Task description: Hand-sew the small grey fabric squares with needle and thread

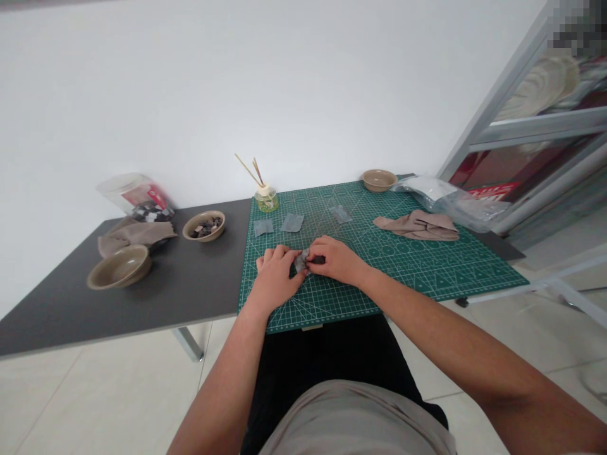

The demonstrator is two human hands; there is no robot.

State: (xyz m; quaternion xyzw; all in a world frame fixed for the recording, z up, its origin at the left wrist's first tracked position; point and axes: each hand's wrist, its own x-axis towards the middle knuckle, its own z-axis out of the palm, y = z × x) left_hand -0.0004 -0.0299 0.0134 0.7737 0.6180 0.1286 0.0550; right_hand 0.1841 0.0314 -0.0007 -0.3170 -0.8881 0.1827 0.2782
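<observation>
Over the green cutting mat (393, 259), both hands meet at a small greyish translucent pouch (301, 261). My left hand (279, 277) pinches its left side between thumb and fingers. From the right, my right hand (336, 260) is closed with its fingertips on the same pouch. A dark patch shows under the right fingers; I cannot tell whether it is a small piece or shadow. Beyond the hands, similar flat translucent squares lie on the mat: one at the left (263, 227), a middle one (292, 222) and a right one (341, 214).
A bowl of small dark and pinkish pieces (205, 226), another bowl (119, 266), a brown cloth (137, 234) and a clear jar (137, 196) stand left. A reed diffuser (266, 198) is behind. Rightward are a bowl (379, 180), a cloth (422, 225) and plastic bag (450, 199).
</observation>
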